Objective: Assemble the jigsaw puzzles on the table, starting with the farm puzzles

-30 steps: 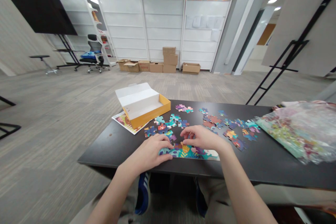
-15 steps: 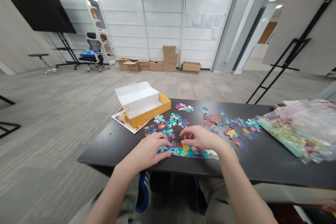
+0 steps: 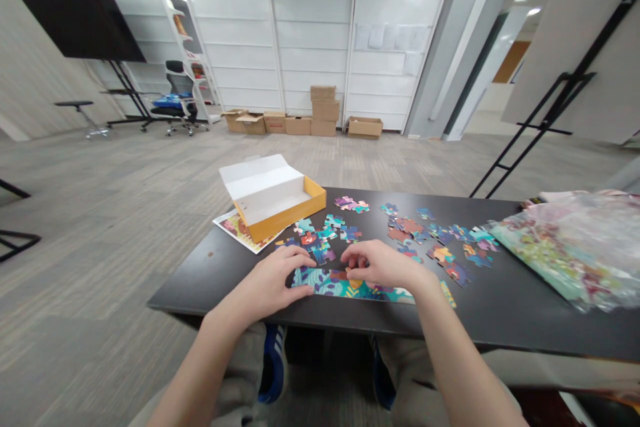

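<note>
A strip of joined jigsaw pieces [image 3: 330, 285], teal with leaves and flowers, lies along the table's near edge. My left hand [image 3: 273, 279] rests at its left end, thumb and fingers spread, with the thumb touching the strip's lower edge. Over the middle of the strip is my right hand [image 3: 383, 263], fingers curled and thumb apart from them. I see no piece in its grip, though the palm side is hidden. Loose jigsaw pieces [image 3: 323, 252] lie just beyond the left fingers. More loose pieces [image 3: 407, 227] are scattered past the right hand.
An open yellow box [image 3: 287, 218] with a white inside stands at the back left on a printed picture sheet [image 3: 235, 228]. A clear plastic bag [image 3: 580, 247] of colourful contents covers the right side of the black table [image 3: 200, 287].
My left hand has slid left and back a little, uncovering more of the strip's left end. My right hand has barely moved.
</note>
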`<state>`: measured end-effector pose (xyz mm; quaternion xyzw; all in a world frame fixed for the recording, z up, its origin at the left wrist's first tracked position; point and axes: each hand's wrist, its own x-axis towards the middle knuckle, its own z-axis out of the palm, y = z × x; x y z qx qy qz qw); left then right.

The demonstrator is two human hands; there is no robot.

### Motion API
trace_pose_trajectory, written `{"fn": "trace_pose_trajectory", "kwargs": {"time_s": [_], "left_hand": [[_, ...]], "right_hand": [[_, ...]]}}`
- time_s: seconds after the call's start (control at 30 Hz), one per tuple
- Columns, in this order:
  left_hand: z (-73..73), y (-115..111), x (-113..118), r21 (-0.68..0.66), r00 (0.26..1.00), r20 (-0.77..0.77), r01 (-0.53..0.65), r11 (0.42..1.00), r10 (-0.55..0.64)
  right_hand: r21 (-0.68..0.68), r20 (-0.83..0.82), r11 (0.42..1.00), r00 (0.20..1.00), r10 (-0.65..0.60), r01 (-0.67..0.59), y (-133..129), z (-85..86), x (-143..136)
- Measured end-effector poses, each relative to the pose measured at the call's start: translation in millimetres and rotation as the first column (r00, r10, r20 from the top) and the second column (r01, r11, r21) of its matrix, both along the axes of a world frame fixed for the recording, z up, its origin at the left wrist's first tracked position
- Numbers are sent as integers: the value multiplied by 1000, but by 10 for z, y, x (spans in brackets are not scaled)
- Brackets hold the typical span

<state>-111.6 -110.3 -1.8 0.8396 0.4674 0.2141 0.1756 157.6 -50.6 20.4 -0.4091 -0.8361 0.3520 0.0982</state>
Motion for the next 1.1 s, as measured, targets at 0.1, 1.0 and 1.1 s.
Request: {"fn": "trace_pose_trajectory", "kwargs": {"time_s": [0.1,1.0,1.1], "left_hand": [[-21,-1,-65,-19,1000,-7,-16,1000,16],[36,309,532,100,958,-220,-165,981,183],[39,347,601,108,950,-240,-179,978,200]], "right_hand": [[32,6,999,1000,-24,24,4,48,50],[379,-59,676,745,-664,633,278,96,1081],[416,-10,605,668,-744,680,305,46,1220]]}}
